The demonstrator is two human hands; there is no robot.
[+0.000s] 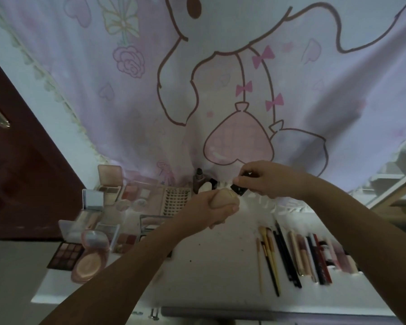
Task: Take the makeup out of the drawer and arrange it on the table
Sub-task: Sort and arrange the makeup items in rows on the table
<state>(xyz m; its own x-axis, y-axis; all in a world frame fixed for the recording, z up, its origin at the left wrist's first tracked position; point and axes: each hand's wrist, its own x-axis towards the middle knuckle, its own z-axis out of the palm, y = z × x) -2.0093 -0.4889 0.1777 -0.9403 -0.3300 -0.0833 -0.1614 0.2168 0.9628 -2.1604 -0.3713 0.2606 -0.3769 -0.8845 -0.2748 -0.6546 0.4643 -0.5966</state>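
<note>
We see bare counter (211,259) between palettes (67,255) and brushes (270,256); left grip (211,207) holds a beige sponge (224,198), right grip (265,178) pinches a dark cap (238,190), by the curtain (197,78).

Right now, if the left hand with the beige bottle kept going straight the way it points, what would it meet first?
Probably the small dark item pinched by the right hand: the beige bottle gripped by the left hand already points at it, almost touching. Depth is unclear; beyond hangs the printed curtain.

The left hand (211,207) grips a beige bottle (224,199) above the desk (216,254). The right hand (267,179) pinches its dark cap (238,190). Palettes (66,255) lie left, brushes (267,254) right.
</note>
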